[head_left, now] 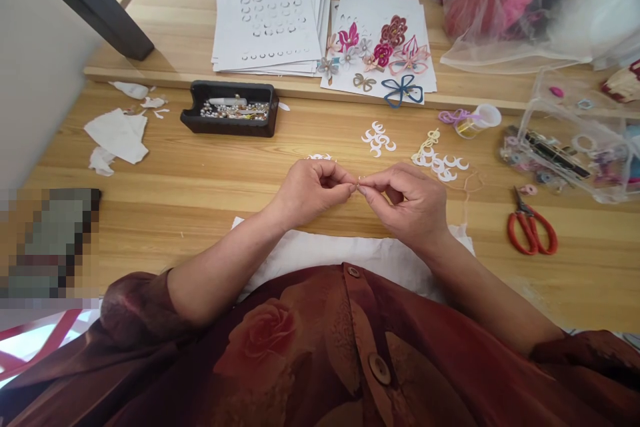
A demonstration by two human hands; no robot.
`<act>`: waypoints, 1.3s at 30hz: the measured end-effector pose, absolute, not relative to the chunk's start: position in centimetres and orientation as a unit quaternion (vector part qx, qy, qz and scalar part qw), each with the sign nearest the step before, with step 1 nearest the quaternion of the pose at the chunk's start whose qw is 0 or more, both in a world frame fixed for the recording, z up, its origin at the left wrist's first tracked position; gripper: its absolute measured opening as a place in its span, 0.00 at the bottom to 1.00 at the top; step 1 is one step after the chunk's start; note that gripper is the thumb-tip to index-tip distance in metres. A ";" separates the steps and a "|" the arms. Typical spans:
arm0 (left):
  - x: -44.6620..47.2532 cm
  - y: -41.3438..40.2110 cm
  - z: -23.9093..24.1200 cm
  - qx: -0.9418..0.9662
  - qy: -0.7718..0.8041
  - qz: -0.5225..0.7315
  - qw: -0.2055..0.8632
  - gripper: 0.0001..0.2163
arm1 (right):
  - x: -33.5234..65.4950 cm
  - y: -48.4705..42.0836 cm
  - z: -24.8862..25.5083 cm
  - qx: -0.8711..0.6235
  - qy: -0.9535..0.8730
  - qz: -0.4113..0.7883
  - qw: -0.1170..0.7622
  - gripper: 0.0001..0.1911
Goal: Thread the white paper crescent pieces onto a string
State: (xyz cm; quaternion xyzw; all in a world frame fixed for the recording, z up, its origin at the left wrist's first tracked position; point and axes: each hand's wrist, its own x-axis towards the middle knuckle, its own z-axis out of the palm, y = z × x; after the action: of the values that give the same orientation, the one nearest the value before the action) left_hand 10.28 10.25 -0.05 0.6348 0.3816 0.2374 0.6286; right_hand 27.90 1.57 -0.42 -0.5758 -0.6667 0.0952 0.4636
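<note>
Starting nearest: how do the hands sit? (A)

Both forearms come in over a white cloth (320, 252) at the desk edge. Left hand (311, 195) and right hand (409, 203) meet at the middle, knuckles up, wrists low. (B)

Finger state? (A)

Left: thumb and forefinger pressed together at the tips, other fingers curled in. Right: same pinch, remaining fingers bent under the palm. Both pinches close on one tiny piece (358, 183). It sits between the two sets of fingertips, above the wooden desk (200, 193), just beyond the cloth. (B)

Appearance of the piece? (A)

Pale, with a glint of gold, mostly hidden by the fingertips. Shape too small to tell. (B)

Farther out? (A)

Just behind the hands, white crescent cut-outs (379, 139) lie in small clusters. Red scissors (524, 213) lie to the right, blades closed, well apart from the right hand. A black tray (227, 125) of beads sits back left, with white scraps (117, 137) near it. On the raised shelf (175, 27) are a stack of sheets (265, 47) with punched-out shapes and, beside it, paper flowers (383, 53) laid on more sheets. A clear box (565, 147) stands at far right. (B)
</note>
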 end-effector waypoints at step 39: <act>10.3 10.5 -0.2 0.612 0.389 0.218 0.653 0.08 | 28.5 1.7 -0.3 -0.619 -0.613 0.219 0.440 0.03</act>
State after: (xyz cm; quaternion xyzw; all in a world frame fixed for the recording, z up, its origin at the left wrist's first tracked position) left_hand 10.31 10.48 -0.21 0.6120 0.3895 0.2182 0.6528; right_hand 28.47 1.65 -0.30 -0.6188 -0.6127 0.2191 0.4401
